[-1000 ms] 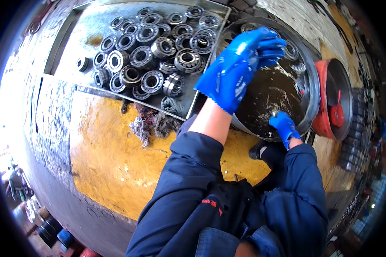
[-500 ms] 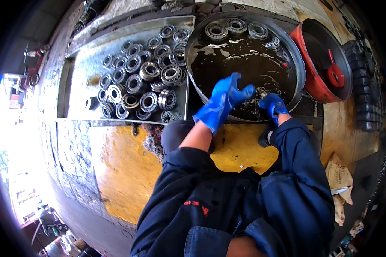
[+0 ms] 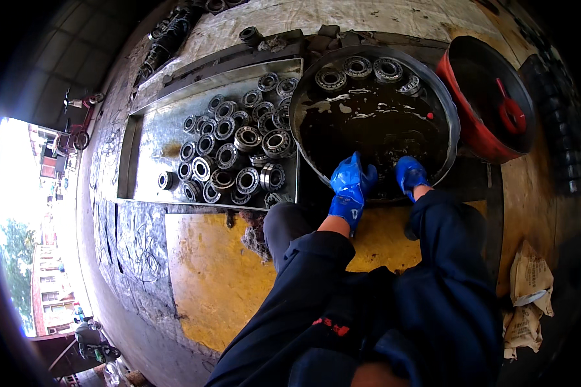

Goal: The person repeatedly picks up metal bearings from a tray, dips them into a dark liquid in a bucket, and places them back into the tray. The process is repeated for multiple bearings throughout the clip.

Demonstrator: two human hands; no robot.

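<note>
A wide round metal tub [image 3: 454, 145] of dark oily liquid stands in front of me, and both my blue-gloved hands are at its near side. My left hand [image 3: 350, 184] is over the near rim, thumb apart from the fingers, with nothing seen in it. My right hand [image 3: 410, 174] dips toward the liquid with its fingers curled down; what they hold, if anything, is hidden. Several roller bearings [image 3: 388, 69] sit along the tub's far inner edge, partly in the liquid. A small red round thing [image 3: 430, 116] shows at the right of the liquid.
Left of the tub, a shallow metal tray [image 3: 150, 200] carries many bearings [image 3: 226, 155]. A red-sided basin [image 3: 461, 122] with a red scoop [image 3: 511, 115] stands at the right. A torn paper sack [image 3: 529, 284] lies on the floor. A dirty rag [image 3: 257, 238] hangs by the tray.
My left hand has drawn back toward me, from over the liquid to the near rim. My right hand stays low at the near side. The whole view has shifted slightly.
</note>
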